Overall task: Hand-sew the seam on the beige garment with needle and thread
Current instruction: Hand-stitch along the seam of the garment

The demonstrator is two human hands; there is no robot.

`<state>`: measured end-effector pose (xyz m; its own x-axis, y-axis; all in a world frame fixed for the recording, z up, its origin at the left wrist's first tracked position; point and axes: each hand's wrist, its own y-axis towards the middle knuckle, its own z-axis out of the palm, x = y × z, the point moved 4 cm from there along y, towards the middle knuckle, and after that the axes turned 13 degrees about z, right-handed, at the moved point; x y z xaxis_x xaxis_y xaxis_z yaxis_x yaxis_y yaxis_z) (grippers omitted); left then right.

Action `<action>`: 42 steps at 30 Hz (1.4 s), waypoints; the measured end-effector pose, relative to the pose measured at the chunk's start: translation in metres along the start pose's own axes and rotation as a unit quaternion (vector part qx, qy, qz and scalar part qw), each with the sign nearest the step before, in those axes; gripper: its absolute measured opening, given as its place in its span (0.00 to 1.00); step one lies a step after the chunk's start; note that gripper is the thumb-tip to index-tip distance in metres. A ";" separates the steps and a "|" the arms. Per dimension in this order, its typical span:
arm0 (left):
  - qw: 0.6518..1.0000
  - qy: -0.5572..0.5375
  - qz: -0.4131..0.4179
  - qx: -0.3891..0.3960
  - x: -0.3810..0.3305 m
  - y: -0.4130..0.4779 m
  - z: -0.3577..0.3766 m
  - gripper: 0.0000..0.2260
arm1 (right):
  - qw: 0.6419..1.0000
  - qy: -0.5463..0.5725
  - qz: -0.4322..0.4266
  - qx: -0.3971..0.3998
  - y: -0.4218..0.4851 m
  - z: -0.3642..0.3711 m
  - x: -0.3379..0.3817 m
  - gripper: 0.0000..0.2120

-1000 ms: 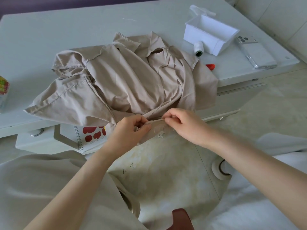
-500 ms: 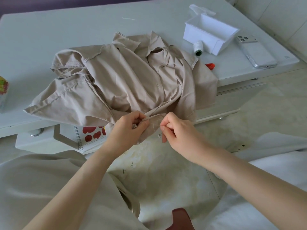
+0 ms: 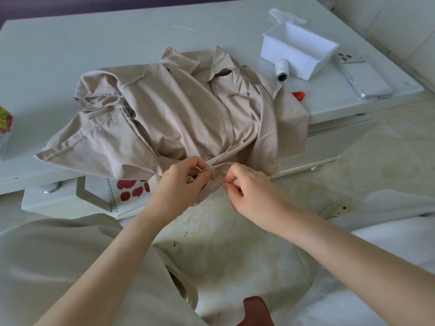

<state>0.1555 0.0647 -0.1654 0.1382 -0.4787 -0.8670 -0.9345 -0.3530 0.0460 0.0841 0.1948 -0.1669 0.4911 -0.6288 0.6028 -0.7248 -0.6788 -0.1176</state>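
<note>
A crumpled beige garment (image 3: 169, 114) lies on the pale table (image 3: 94, 43), its lower edge hanging over the front. My left hand (image 3: 181, 182) pinches that hanging seam edge between thumb and fingers. My right hand (image 3: 244, 184) is just to the right of it, fingers curled, pinching a thin needle with pale thread (image 3: 222, 183) at the fabric edge. The needle itself is barely visible. A white thread spool (image 3: 282, 69) lies on the table beyond the garment.
A white open box (image 3: 299, 50) and a phone (image 3: 363, 77) sit at the table's right end. A small red object (image 3: 299, 95) peeks from under the garment. A spiral notebook with apples (image 3: 129, 191) lies on the shelf below. Tiled floor lies beneath my arms.
My right hand moved from the top of the seam downward and slightly toward me, drawing the thread. The left hand kept its pinch on the fabric edge.
</note>
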 end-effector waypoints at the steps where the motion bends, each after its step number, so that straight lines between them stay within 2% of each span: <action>1: 1.000 0.000 0.004 -0.003 -0.001 0.000 0.000 0.05 | 1.000 0.005 0.007 -0.001 0.000 0.001 0.001 0.06; 7: 0.999 0.000 0.052 -0.002 -0.007 -0.004 0.004 0.05 | 0.997 0.040 0.065 0.021 0.001 0.002 0.008 0.06; 13: 0.998 0.000 0.057 -0.013 -0.004 -0.004 0.006 0.05 | 0.977 0.161 0.133 0.037 -0.001 0.003 0.013 0.10; 16: 0.998 0.002 0.063 -0.031 -0.003 -0.005 0.003 0.07 | 0.971 0.195 0.128 0.052 -0.005 0.005 0.013 0.06; 18: 0.997 0.003 0.061 -0.044 -0.003 -0.005 0.001 0.08 | 0.975 0.181 0.106 0.070 -0.008 0.007 0.015 0.02; 20: 0.997 0.003 0.060 -0.057 -0.004 -0.004 -0.001 0.06 | 0.978 0.168 0.089 0.083 -0.012 0.009 0.016 0.10; 22: 0.996 -0.001 0.058 -0.063 -0.003 -0.003 -0.002 0.05 | 0.981 0.161 0.078 0.076 -0.016 0.008 0.016 0.12; 26: 0.996 -0.004 0.057 -0.070 -0.004 -0.002 -0.002 0.05 | 0.980 0.176 0.082 0.047 -0.019 0.004 0.014 0.02; 29: 0.996 -0.014 0.060 -0.067 -0.007 -0.003 -0.001 0.06 | 0.978 0.182 0.093 0.039 -0.018 0.003 0.013 0.11; 34: 0.998 -0.036 0.037 -0.038 -0.009 -0.005 0.004 0.06 | 0.979 0.169 0.112 0.031 -0.012 0.005 0.015 0.13; 38: 0.997 -0.056 0.005 -0.054 -0.005 -0.003 0.002 0.05 | 0.991 0.101 0.084 0.031 -0.011 0.009 0.015 0.09; 42: 0.993 -0.042 -0.008 -0.106 0.001 0.001 -0.007 0.05 | 0.996 0.034 0.031 0.082 -0.022 0.016 0.006 0.04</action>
<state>0.1569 0.0585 -0.1633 0.1169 -0.4059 -0.9064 -0.8408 -0.5261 0.1272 0.1107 0.1999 -0.1734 0.4099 -0.6485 0.6414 -0.6620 -0.6953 -0.2799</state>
